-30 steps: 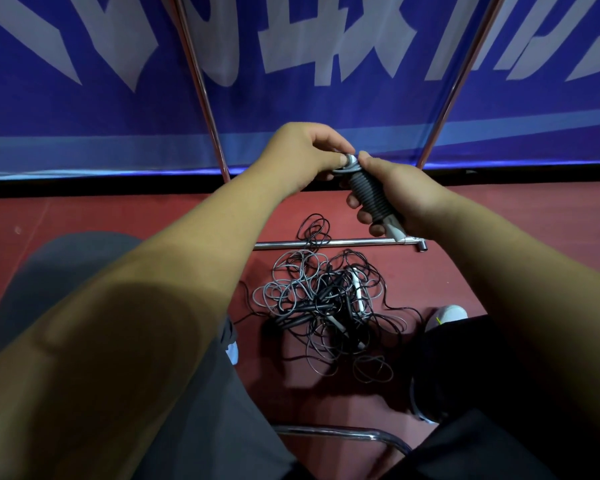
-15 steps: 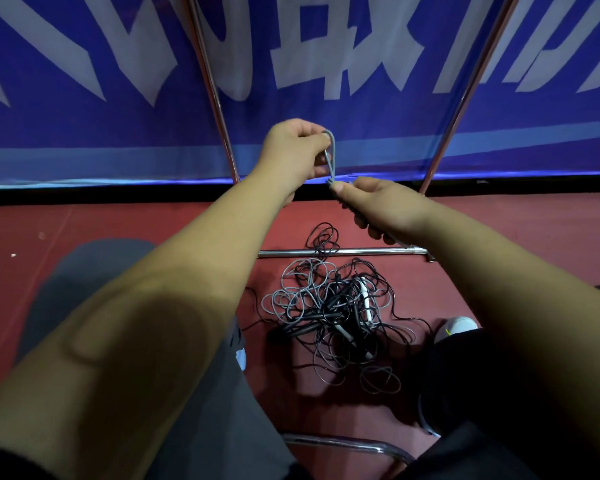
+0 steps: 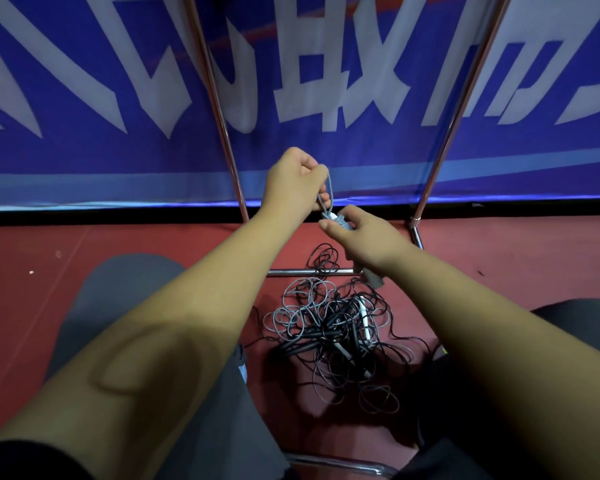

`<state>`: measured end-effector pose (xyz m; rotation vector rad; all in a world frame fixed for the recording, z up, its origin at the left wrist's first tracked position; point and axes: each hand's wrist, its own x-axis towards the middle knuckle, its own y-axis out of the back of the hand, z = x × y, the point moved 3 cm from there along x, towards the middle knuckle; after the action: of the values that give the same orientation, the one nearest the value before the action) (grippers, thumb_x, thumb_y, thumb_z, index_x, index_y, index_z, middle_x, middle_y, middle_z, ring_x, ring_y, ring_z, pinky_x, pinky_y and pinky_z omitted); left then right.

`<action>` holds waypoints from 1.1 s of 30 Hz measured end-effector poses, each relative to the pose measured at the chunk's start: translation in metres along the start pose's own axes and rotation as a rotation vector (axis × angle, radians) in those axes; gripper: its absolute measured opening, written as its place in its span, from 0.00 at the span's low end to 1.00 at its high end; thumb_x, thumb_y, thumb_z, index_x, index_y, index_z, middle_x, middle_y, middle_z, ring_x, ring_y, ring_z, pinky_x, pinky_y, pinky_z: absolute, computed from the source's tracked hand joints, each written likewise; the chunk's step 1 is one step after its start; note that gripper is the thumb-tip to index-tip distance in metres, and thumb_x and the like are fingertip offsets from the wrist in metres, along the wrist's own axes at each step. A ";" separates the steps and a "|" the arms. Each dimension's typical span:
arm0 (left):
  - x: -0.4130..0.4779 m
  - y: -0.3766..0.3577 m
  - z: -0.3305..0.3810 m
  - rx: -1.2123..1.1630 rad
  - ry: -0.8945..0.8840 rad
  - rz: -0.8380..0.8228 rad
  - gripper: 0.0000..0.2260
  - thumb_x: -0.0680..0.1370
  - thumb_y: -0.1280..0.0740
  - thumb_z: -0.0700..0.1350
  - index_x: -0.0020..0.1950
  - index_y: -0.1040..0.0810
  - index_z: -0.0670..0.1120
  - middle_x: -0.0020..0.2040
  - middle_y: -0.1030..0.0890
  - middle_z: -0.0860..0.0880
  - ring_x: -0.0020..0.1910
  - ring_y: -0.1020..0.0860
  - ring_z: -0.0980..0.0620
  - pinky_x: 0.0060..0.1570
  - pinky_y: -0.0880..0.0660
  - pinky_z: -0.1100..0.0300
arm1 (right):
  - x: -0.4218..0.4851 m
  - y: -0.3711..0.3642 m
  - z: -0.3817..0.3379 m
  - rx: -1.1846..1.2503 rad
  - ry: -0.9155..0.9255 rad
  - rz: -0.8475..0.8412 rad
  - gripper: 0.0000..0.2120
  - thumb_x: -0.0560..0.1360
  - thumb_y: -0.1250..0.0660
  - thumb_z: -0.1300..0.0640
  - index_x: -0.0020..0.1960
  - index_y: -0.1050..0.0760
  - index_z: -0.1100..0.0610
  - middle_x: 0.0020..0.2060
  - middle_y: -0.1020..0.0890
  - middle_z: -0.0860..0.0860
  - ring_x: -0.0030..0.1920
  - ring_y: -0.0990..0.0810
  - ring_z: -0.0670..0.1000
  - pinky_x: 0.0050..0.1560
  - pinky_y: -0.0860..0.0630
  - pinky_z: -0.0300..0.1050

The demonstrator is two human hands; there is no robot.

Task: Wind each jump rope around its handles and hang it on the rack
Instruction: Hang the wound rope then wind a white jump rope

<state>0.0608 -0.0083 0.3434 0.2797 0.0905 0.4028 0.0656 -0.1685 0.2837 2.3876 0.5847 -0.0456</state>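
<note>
My right hand (image 3: 368, 242) grips the handles of a wound jump rope (image 3: 373, 277); their grey lower end sticks out below my palm and cord coils show by my thumb. My left hand (image 3: 297, 183) pinches a short grey loop of cord (image 3: 329, 195) that rises from the top of those handles. Both hands are held up in front of the metal rack (image 3: 219, 109), between its two slanted poles. On the red floor below lies a tangled pile of jump ropes (image 3: 333, 327), grey and black cords with black and white handles.
The rack's right pole (image 3: 465, 91) and low crossbar (image 3: 302, 271) stand before a blue banner (image 3: 84, 98) with white characters. My knees flank the pile. A chair's metal bar (image 3: 340, 464) runs along the bottom edge.
The left hand has pulled a loop of cord up from the handles' top. Both hands have risen slightly and my view has tilted up, showing more of the banner.
</note>
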 end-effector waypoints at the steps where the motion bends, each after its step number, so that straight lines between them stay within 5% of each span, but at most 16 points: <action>1: 0.000 0.001 0.003 -0.017 -0.007 -0.027 0.03 0.78 0.34 0.37 0.51 0.25 0.41 0.37 0.18 0.42 0.33 0.16 0.47 0.33 0.19 0.57 | -0.002 0.002 -0.001 0.039 0.003 -0.007 0.20 0.78 0.31 0.31 0.51 0.25 0.47 0.36 0.18 0.49 0.36 0.18 0.52 0.45 0.18 0.53; 6: -0.006 0.015 0.018 -0.126 0.003 -0.076 0.03 0.78 0.27 0.40 0.45 0.19 0.42 0.41 0.15 0.42 0.41 0.14 0.47 0.47 0.13 0.46 | -0.017 0.020 -0.018 0.174 0.047 -0.003 0.15 0.79 0.30 0.35 0.59 0.22 0.44 0.44 0.16 0.45 0.43 0.17 0.47 0.48 0.20 0.48; 10: -0.015 0.030 0.041 -0.187 0.004 -0.094 0.04 0.78 0.25 0.41 0.46 0.18 0.42 0.39 0.16 0.43 0.41 0.14 0.47 0.49 0.14 0.48 | -0.026 0.044 -0.048 0.129 0.127 0.165 0.15 0.81 0.30 0.38 0.60 0.16 0.45 0.52 0.15 0.39 0.52 0.18 0.39 0.52 0.26 0.40; 14: -0.019 0.043 0.077 -0.160 -0.022 -0.087 0.05 0.79 0.25 0.42 0.47 0.18 0.42 0.36 0.16 0.44 0.40 0.14 0.48 0.45 0.14 0.54 | -0.025 0.067 -0.085 0.132 0.213 0.229 0.03 0.79 0.25 0.50 0.51 0.14 0.48 0.43 0.13 0.41 0.44 0.18 0.36 0.42 0.28 0.29; 23: -0.015 0.087 0.165 -0.220 -0.063 -0.031 0.08 0.79 0.25 0.41 0.54 0.18 0.38 0.47 0.13 0.36 0.46 0.12 0.43 0.38 0.17 0.58 | -0.024 0.111 -0.182 0.143 0.321 0.270 0.08 0.79 0.24 0.47 0.46 0.17 0.50 0.39 0.14 0.48 0.44 0.15 0.53 0.48 0.16 0.60; 30: -0.002 0.117 0.216 -0.220 -0.247 -0.115 0.09 0.78 0.26 0.33 0.58 0.18 0.39 0.52 0.14 0.39 0.53 0.12 0.42 0.53 0.15 0.51 | -0.012 0.154 -0.246 0.118 0.360 0.271 0.06 0.81 0.26 0.48 0.48 0.15 0.49 0.42 0.12 0.48 0.46 0.12 0.50 0.51 0.14 0.58; 33: 0.016 0.125 0.232 -0.228 -0.286 -0.043 0.09 0.79 0.26 0.34 0.59 0.19 0.39 0.51 0.15 0.42 0.54 0.13 0.41 0.51 0.15 0.53 | 0.001 0.169 -0.271 0.146 0.357 0.276 0.06 0.81 0.25 0.49 0.48 0.15 0.51 0.43 0.11 0.51 0.47 0.12 0.53 0.50 0.13 0.61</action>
<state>0.0615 0.0503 0.6014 0.1080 -0.2289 0.3236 0.1060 -0.1141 0.5960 2.6174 0.4166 0.4817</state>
